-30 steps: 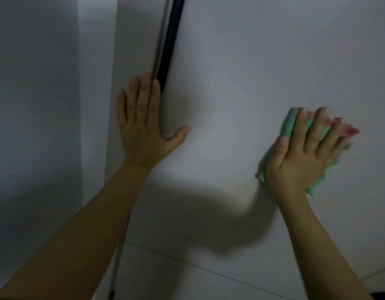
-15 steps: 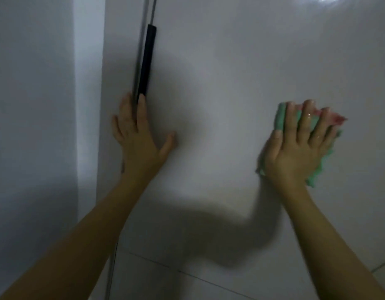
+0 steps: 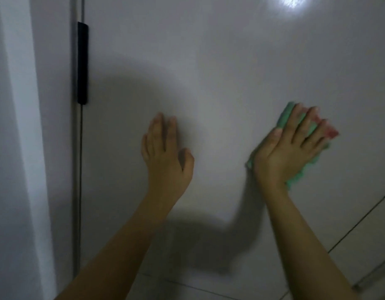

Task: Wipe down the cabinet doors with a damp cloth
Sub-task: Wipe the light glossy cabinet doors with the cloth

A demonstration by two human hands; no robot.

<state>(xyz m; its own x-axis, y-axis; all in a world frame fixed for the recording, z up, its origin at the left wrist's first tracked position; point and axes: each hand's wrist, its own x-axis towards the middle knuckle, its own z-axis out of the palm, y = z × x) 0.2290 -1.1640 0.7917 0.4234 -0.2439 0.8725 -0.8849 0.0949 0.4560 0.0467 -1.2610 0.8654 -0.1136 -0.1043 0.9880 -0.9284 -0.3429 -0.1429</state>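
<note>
Both hands flat on cabinet door (image 3: 209, 61): L hand (image 3: 166, 156) bare, R hand (image 3: 289, 152) w/ cloth (image 3: 284, 115).

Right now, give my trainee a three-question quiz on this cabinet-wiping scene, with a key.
1. True or false: the left hand holds the green cloth.
2. Which hand presses the cloth against the white cabinet door? A) left B) right C) both
3. Fill in: the black handle runs along the door's ____ edge as the camera sees it.

Key
1. False: the left hand lies flat and bare on the door.
2. B: the right hand covers the cloth with fingers spread.
3. Left, above and to the left of the left hand, not touched by it.
</note>
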